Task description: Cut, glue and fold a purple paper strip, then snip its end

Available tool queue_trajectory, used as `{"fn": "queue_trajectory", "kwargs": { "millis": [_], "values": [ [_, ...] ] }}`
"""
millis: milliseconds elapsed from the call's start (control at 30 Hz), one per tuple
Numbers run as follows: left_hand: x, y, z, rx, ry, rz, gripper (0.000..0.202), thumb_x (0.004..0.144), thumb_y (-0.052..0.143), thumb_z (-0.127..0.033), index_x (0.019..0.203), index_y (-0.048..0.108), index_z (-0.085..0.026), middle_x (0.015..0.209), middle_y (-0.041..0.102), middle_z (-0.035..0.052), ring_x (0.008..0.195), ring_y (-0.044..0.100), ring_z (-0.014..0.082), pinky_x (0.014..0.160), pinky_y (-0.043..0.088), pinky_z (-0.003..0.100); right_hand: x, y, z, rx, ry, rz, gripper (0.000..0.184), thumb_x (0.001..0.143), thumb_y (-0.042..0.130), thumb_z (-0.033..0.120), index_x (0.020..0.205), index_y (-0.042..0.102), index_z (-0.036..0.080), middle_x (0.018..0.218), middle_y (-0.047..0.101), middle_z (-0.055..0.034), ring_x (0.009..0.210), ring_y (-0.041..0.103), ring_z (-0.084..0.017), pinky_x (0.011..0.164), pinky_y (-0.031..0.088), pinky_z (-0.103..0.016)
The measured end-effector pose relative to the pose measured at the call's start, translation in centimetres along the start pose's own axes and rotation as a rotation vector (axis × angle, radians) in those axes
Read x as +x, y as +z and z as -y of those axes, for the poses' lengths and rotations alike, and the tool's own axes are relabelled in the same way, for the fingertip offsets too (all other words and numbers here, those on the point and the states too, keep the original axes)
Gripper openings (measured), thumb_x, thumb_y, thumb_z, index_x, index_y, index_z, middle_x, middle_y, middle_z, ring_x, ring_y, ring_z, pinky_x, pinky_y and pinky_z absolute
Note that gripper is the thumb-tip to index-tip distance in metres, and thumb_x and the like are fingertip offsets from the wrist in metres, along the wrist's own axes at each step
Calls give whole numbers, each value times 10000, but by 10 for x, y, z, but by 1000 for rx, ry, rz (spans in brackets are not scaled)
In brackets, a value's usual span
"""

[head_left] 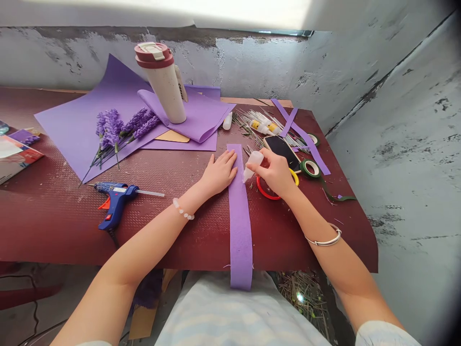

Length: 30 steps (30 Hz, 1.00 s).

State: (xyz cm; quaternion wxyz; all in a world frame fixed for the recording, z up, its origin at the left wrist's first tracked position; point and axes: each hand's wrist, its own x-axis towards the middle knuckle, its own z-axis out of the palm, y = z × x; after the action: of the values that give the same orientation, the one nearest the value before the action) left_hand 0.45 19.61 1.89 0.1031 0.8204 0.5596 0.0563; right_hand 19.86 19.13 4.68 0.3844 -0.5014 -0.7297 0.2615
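Observation:
A long purple strip (240, 226) runs down the table, its near end hanging over the front edge. My left hand (220, 172) lies flat with fingers stretched, the fingertips pressing the strip's far left part. My right hand (275, 172) grips a small translucent squeeze bottle (255, 161), tilted so that its nozzle meets the strip's right edge. A thin wet-looking line shows along that edge. Under and beside my right hand lies a red and yellow ring-shaped item (268, 193), partly hidden by the hand.
A blue glue gun (118, 202) lies at left. Lavender stems (115, 129) and a lidded cup (165, 86) rest on purple sheets (72, 115). At right are a phone (283, 151), green tape (310, 168), thin sticks, small bottles (261, 127) and purple strips (309, 144). A wall borders the right.

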Motion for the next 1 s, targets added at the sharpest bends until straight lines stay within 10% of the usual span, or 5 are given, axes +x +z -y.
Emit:
{"fn": "queue_trajectory", "kwargs": {
  "millis": [1000],
  "values": [
    [0, -2, 1, -23, -3, 18, 582, 1081, 327, -322, 1634, 332, -138, 1740, 284, 132, 1627, 249, 272, 1309, 181, 608, -4, 3, 1, 114, 68, -70, 298, 766, 750, 422, 738, 507, 252, 684, 608, 18, 642, 569, -202, 633, 454, -352]
  ]
}}
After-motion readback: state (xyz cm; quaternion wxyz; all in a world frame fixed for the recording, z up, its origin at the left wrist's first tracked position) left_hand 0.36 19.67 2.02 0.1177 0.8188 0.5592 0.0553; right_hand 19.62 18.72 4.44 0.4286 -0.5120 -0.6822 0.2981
